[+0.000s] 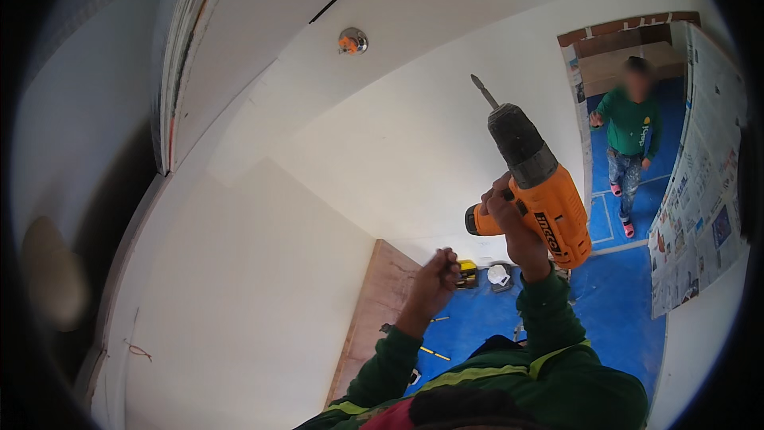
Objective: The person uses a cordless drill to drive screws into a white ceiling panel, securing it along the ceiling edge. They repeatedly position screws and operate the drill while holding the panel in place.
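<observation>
My right hand (513, 227) is wrapped round the grip of an orange cordless drill (557, 211), held up in front of me. Its black chuck (521, 143) carries a metal driver bit (484, 92) that points up and to the left, touching nothing. Lower and to the left, my left hand (432, 287) is raised with its fingers curled together. Whatever those fingers may hold is too small or hidden to make out. Both forearms wear dark green sleeves.
A person in a green top (634, 123) stands in the doorway at right, beside a newspaper-covered door (700, 183). Blue sheeting (609, 299) covers the floor, with a yellow-and-black item (467, 275) on it. A brown board (382, 287) lies along the wall. A round metal fitting (353, 41) is overhead.
</observation>
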### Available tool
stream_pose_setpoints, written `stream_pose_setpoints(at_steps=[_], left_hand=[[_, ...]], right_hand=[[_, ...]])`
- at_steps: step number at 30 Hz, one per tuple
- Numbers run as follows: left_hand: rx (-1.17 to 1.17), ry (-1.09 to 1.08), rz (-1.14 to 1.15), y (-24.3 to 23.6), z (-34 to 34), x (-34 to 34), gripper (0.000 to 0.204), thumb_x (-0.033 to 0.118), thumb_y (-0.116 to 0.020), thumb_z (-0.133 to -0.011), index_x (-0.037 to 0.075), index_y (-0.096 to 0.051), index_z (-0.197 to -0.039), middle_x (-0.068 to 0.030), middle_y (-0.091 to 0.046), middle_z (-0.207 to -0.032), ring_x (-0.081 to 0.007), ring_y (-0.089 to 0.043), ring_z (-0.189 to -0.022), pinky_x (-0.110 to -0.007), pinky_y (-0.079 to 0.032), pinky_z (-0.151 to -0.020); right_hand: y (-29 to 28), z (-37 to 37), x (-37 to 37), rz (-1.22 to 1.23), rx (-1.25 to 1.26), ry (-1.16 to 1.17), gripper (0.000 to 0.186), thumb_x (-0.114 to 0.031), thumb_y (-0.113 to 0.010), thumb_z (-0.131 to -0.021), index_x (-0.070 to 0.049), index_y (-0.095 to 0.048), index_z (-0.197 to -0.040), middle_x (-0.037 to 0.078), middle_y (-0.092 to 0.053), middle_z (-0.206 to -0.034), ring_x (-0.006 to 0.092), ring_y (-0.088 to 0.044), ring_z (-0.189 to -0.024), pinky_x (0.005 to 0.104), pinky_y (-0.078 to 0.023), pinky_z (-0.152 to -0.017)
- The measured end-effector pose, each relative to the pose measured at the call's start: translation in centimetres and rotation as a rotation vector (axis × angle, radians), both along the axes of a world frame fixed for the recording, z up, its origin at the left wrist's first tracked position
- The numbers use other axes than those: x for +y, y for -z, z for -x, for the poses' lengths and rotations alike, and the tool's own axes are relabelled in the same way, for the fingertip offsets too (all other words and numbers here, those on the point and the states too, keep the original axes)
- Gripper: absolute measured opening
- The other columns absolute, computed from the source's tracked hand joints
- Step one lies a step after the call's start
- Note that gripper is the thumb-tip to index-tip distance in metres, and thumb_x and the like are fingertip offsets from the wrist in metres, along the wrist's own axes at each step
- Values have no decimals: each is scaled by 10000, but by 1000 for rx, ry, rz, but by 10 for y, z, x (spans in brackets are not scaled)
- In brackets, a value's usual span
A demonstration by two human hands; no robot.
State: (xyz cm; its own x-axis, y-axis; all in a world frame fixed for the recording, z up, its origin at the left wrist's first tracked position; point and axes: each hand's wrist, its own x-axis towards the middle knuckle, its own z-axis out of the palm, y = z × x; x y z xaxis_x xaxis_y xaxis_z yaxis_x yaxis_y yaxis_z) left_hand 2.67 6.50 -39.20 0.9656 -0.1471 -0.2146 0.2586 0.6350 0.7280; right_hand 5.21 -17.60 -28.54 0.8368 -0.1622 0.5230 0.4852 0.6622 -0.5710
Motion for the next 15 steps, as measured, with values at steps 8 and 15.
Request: stream_pose_setpoints(at_steps=[8, 15], left_hand=[[309, 32, 10, 101, 22, -14, 258, 206, -567, -1123, 22, -593, -1302, -32, -656, -1085, -160, -645, -947, -251, -555, -806], [134, 118, -93, 72, 28, -20, 323, 195, -575, -1119, 35, -532, -1396, -19, -632, -1148, -138, -639, -956, -209, -536, -783]], right_hand=[[-8, -10, -14, -20, -41, 32, 216, 19, -672, -960, -70, -610, -1147, 34, -655, -931, 155, -678, -862, 393, -560, -914], [-6, -14, -23, 10, -63, 75, 195, 33, -651, -956, -65, -607, -1118, 43, -640, -938, 156, -671, -827, 393, -559, -907]])
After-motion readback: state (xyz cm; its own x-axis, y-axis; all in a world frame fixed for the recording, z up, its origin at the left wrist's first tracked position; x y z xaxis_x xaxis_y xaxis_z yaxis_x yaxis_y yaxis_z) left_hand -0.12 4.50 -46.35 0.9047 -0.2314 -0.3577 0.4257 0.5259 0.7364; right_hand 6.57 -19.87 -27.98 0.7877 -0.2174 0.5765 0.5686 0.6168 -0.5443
